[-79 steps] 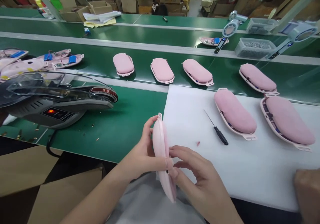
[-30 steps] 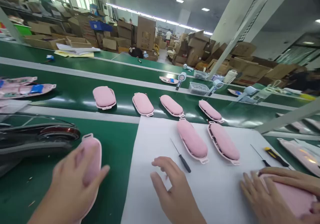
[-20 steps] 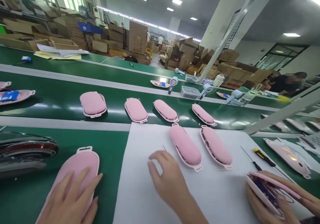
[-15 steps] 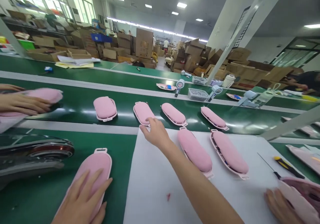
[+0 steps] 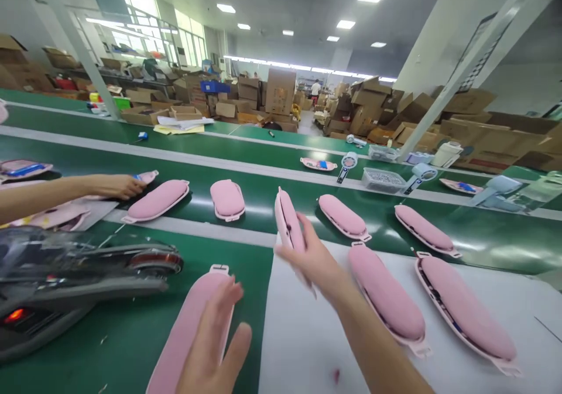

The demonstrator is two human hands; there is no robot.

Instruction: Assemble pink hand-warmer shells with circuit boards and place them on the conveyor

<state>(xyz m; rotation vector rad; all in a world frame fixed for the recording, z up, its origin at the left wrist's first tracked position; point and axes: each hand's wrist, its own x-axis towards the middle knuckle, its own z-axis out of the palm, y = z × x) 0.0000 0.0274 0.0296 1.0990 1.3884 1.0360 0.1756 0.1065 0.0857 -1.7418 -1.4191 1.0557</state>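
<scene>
Over a green tabletop (image 5: 252, 256), at a flat white sheet (image 5: 302, 335)'s far left corner, the right hand (image 5: 314, 259) clamps a pink oval plastic-looking case (image 5: 287, 215), probably light, stiff, best squeezed across its gaping seam, the left hand (image 5: 215, 338), fingers apart, over a second pink case (image 5: 187, 324) left of the sheet.

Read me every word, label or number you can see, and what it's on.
None can be read.
Tall cardboard box: printing, too small.
Leftmost upright blue fan: display marks, too small.
Gray machine: panel blurred.
Blue bin: pale mark, too small.
Pink case in the right hand: no text visible.
</scene>
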